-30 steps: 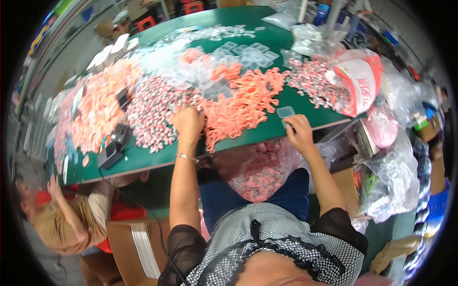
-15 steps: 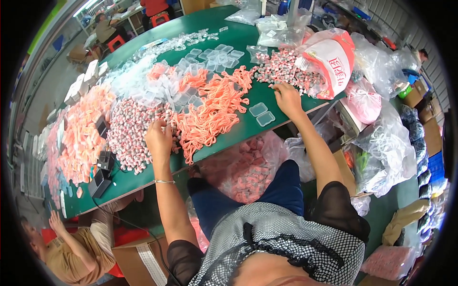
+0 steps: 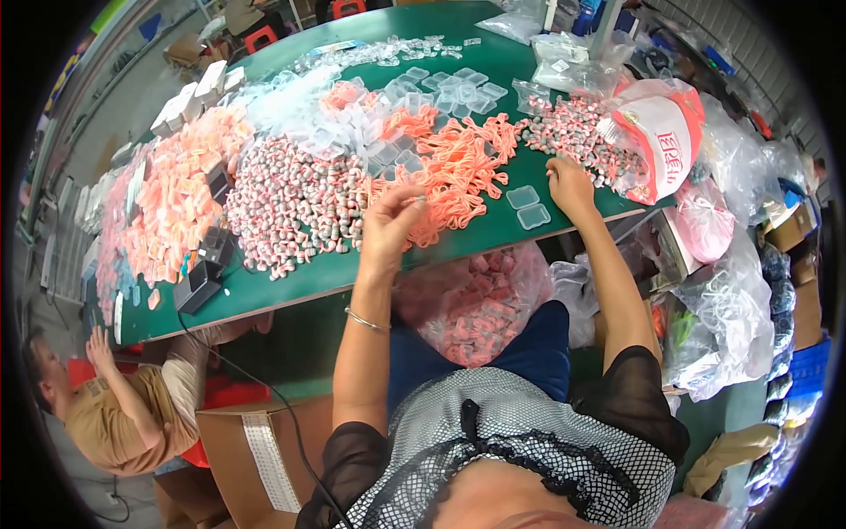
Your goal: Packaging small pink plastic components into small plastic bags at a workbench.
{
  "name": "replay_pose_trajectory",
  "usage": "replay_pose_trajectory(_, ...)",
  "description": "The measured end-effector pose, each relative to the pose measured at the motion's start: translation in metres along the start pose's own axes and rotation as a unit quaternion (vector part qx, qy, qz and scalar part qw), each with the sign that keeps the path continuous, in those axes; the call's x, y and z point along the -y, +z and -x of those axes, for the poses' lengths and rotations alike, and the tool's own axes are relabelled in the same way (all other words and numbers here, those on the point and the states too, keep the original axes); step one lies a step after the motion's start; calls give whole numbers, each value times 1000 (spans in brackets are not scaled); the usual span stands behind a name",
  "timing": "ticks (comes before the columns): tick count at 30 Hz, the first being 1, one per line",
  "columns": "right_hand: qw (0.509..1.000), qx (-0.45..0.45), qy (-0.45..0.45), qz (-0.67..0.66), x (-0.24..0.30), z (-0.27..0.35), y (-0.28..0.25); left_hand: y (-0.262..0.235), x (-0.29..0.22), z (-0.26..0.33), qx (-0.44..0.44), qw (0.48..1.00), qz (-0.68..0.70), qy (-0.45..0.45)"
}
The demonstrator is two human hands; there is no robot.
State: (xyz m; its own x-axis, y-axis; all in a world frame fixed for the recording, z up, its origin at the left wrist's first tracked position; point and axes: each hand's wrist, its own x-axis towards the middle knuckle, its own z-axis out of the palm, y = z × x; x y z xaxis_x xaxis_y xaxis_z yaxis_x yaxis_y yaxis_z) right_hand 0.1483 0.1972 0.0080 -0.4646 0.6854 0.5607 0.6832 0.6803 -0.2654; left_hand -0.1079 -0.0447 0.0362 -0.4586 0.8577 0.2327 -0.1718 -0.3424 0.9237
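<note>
My left hand (image 3: pixel 388 231) is raised over the near edge of the coral cord bundles (image 3: pixel 463 163), its thumb and fingers pinched together. A small pale bit shows at its fingertips, too small to name. My right hand (image 3: pixel 573 187) is at the near left edge of the right-hand heap of small pink-and-grey pieces (image 3: pixel 573 132). Its fingers are closed, and what they hold, if anything, is hidden. Between the hands, an open clear plastic case (image 3: pixel 529 207) lies flat on the green table. Left of my left hand spreads a larger heap of pink-and-grey pieces (image 3: pixel 295 207).
More clear cases (image 3: pixel 458 93) lie behind the cords. A white-and-red bag (image 3: pixel 656 145) lies beside the right heap. Peach pieces (image 3: pixel 176 185) and a black device (image 3: pixel 201 284) are at left. Another person (image 3: pixel 132 406) sits at lower left. A bag of pink pieces (image 3: pixel 471 304) is below the table edge.
My left hand has moved right, from the large heap's edge to the cords, and its fingers are pinched. My right hand stays by the right heap. The whole view has shifted.
</note>
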Motion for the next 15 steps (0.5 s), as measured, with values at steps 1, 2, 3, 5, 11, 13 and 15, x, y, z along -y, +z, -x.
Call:
replay_pose_trajectory(1, 1000, 4, -1, -10, 3, 9, -6, 12, -3, 4, 10, 998, -43, -47)
replay_pose_trajectory(2, 1000, 7, 0, -19, 3, 16, -11, 25, -5, 7, 22, 992, -86, -93)
replay_pose_trajectory(3, 999, 26, 7, -36, 2, 21, -12, 36, 3, 8, 27, 992, -83, -95)
replay_pose_trajectory(5, 999, 10, -21, -31, 0, 29, -11, 58, 28, 10, 46, 978, -181, 89)
replay_pose_trajectory(11, 995, 10, -4, -97, -6, 35, -14, 102, 59, 8, 70, 929, -337, 137)
replay_pose_trajectory(13, 980, 46, 59, -187, 6, 36, -20, 109, 66, 6, 64, 911, -367, 177)
replay_pose_trajectory(15, 973, 45, 42, -224, 20, 42, -32, 121, 66, 6, 65, 917, -348, 185)
